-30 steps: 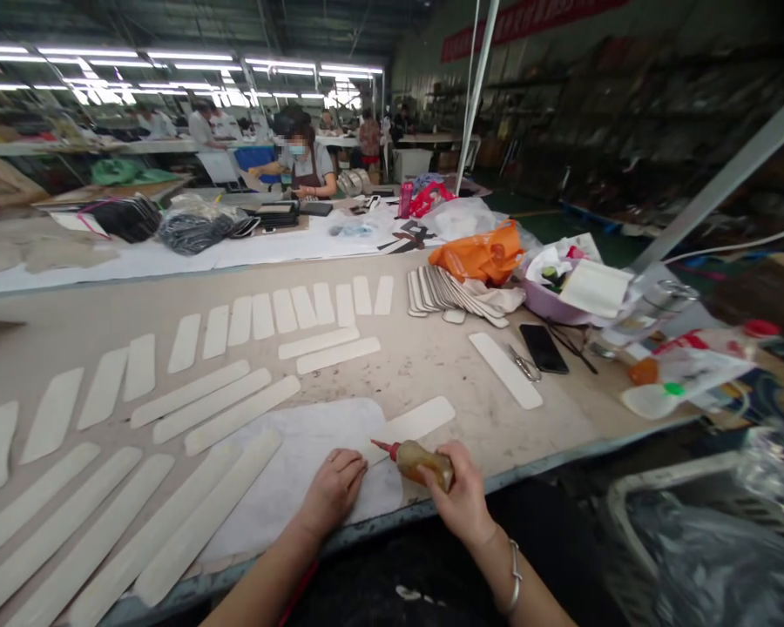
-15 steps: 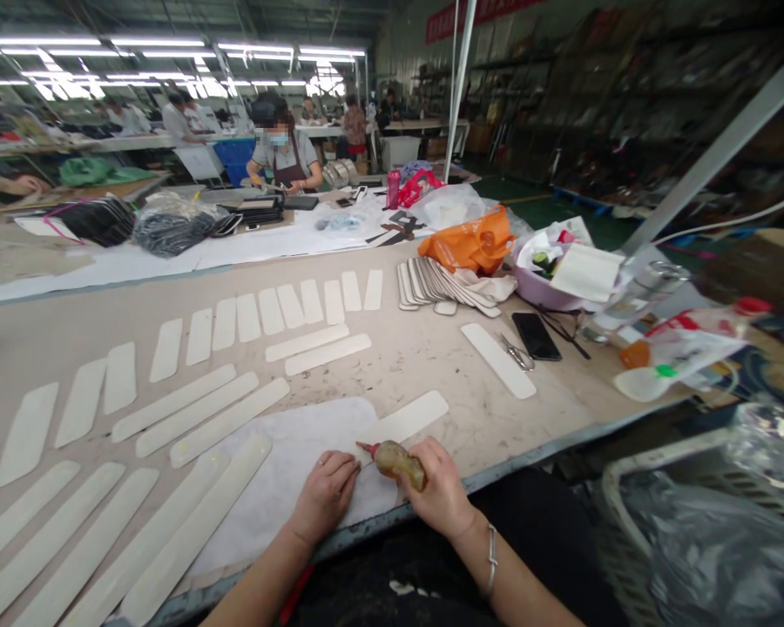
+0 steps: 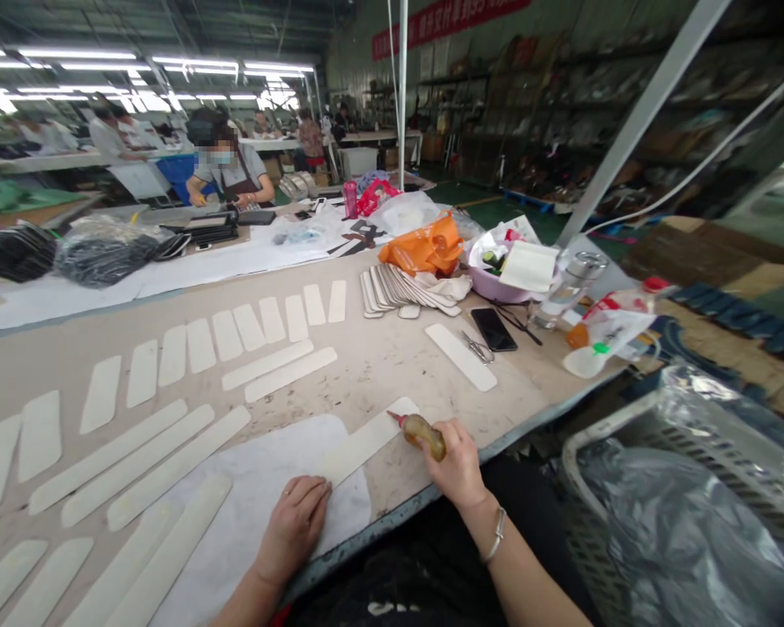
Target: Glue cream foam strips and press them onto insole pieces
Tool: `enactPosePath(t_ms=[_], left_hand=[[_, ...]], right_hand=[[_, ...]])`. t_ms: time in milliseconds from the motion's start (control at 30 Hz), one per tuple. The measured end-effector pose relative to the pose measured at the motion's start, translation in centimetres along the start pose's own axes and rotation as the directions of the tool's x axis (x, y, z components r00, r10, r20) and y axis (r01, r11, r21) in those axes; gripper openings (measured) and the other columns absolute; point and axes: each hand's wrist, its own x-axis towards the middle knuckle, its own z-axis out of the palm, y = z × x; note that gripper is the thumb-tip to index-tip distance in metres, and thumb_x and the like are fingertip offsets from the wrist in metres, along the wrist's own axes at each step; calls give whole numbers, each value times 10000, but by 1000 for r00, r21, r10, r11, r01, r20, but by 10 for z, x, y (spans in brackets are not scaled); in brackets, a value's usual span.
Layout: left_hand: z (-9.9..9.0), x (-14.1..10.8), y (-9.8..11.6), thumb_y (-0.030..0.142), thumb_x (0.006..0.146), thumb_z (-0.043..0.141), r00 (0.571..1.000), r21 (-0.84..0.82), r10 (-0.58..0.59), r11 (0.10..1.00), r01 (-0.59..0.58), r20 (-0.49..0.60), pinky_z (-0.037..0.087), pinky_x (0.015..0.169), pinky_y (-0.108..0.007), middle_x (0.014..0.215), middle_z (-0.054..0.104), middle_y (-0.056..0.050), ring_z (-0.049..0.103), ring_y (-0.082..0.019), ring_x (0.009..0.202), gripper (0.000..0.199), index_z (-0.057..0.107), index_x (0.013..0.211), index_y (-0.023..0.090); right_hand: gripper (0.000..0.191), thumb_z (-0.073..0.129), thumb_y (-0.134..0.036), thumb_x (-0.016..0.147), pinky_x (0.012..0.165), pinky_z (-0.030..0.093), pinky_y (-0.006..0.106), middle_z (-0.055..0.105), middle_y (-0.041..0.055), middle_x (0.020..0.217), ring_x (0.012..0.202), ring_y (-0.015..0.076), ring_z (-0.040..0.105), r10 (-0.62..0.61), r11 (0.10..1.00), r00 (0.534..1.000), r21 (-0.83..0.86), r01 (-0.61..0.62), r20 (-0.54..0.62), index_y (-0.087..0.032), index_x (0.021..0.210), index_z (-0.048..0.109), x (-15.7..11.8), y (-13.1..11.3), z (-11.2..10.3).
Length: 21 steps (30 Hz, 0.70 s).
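My right hand (image 3: 456,460) is wrapped around a squeeze glue bottle (image 3: 422,436), yellowish and smeared, with a red nozzle. The tip of the nozzle points left, at or just above the far end of a white strip (image 3: 369,440); whether it touches, I cannot tell. That strip lies slanted, partly over a white sheet (image 3: 248,488). My left hand (image 3: 299,520) rests with its fingers laid flat at the near end of the strip, a ring on one finger. To the left, long white strips (image 3: 179,470) lie side by side on the table.
Shorter white pieces (image 3: 199,346) form a row farther back. Another strip (image 3: 461,357), scissors (image 3: 477,347) and a phone (image 3: 494,329) lie to the right. Behind them are stacked pieces (image 3: 398,292), an orange bag (image 3: 424,246) and a purple basin (image 3: 496,286). A crate (image 3: 620,418) stands right of the table.
My right hand has moved the glue bottle along the strip, from its near end to its far end. My left hand stays at the near end. The camera view has turned right.
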Motion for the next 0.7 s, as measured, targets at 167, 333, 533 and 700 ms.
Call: enactPosePath(t_ms=[167, 333, 533, 700], left_hand=[[1, 0, -3, 147, 855, 521, 999, 10, 34, 999, -33, -12, 514, 822, -348, 926, 644, -69, 588, -172, 874, 183, 640, 990, 178], [-1, 1, 0, 159, 869, 503, 1000, 9, 22, 1000, -21, -10, 513, 820, -354, 920, 644, -68, 590, -168, 855, 182, 637, 990, 185], [-2, 2, 4, 149, 870, 497, 1000, 2, -24, 1000, 24, 12, 511, 827, -356, 911, 646, -66, 581, -167, 856, 179, 643, 970, 180], [0, 0, 3, 172, 882, 478, 999, 2, -28, 1000, 28, 18, 515, 816, -363, 918, 654, -69, 594, -172, 855, 191, 638, 985, 188]], right_hand=[[141, 545, -291, 818, 703, 477, 335, 526, 59, 834, 773, 198, 526, 21, 996, 996, -79, -28, -84, -202, 927, 534, 4, 10, -4], [157, 551, -283, 807, 694, 472, 356, 529, 69, 840, 774, 214, 521, 12, 991, 988, -132, -33, -155, -204, 942, 533, 4, 13, -9], [147, 569, -264, 792, 661, 458, 324, 509, 35, 808, 745, 183, 502, -46, 990, 998, 127, 52, -48, -212, 911, 500, -10, -22, -4], [117, 565, -217, 775, 678, 457, 314, 524, 32, 813, 772, 176, 514, -126, 960, 977, 269, 77, 170, -203, 884, 525, -23, -60, 14]])
